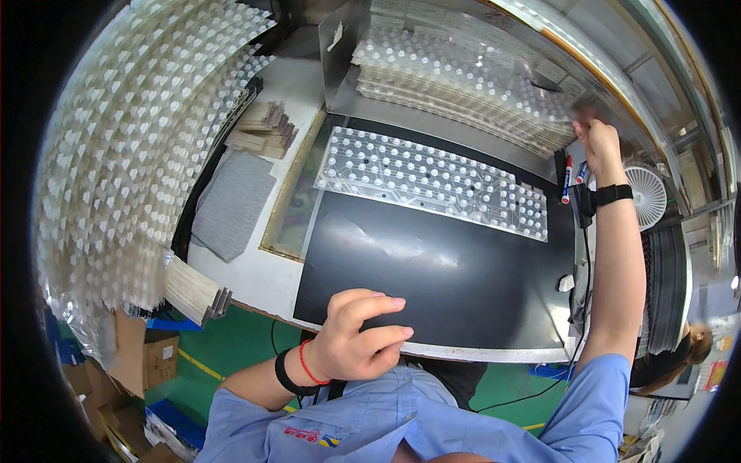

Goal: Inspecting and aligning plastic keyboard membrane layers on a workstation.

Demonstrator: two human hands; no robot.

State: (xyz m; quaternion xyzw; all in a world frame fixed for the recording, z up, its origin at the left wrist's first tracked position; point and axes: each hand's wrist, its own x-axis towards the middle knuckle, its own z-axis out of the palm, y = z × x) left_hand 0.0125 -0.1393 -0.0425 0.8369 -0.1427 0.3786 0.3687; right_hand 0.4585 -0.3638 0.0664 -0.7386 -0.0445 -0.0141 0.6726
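Observation:
A clear keyboard membrane sheet (432,181) with rows of round white domes lies flat on the black work mat (401,262). Behind it, a stack of similar membrane sheets (463,92) leans in a metal holder. My right hand (600,141) reaches to the right end of that stack, its fingers closed at the corner of the top sheet; the fingertips are partly blurred. Over the mat's front edge, my left hand (361,333) hovers with fingers apart and nothing in them. It wears a red string and a black band at the wrist.
Large piles of domed sheets (147,154) rise on the left. Near them lie a grey cloth (234,202) and small stacked strips (262,130). Markers (567,179), a white fan (645,197) and a dark cable (588,285) are on the right. Another person (670,359) sits beyond.

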